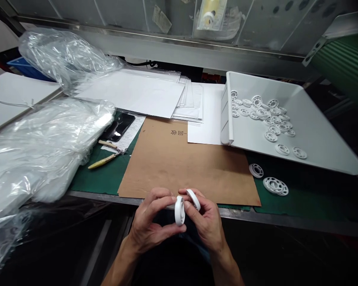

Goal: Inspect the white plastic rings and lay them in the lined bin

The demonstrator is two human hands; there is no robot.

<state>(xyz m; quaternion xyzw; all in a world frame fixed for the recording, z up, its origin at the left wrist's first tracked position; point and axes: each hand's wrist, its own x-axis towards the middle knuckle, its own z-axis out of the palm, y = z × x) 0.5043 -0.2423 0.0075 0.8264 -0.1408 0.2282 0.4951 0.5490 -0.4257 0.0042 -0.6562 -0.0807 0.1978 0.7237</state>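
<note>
Two white plastic rings are in my hands, just in front of the table's near edge. My left hand [153,218] pinches one white ring [179,211] on edge between thumb and fingertips. In my right hand [205,218] a second white ring [193,199] is gripped, tilted, close beside the first; I cannot tell whether the two touch. To the right, a loose white ring [256,171] and some overlapping ones [275,186] lie on the green table. Many more rings [262,113] are heaped in a light grey tray [313,119].
Brown cardboard [185,163] covers the table's middle, with white sheets [134,89] behind it. Clear plastic bags [47,143] fill the left side. Nippers [104,160] and a black phone [119,127] lie beside them. A green corrugated object [343,63] overhangs at the right.
</note>
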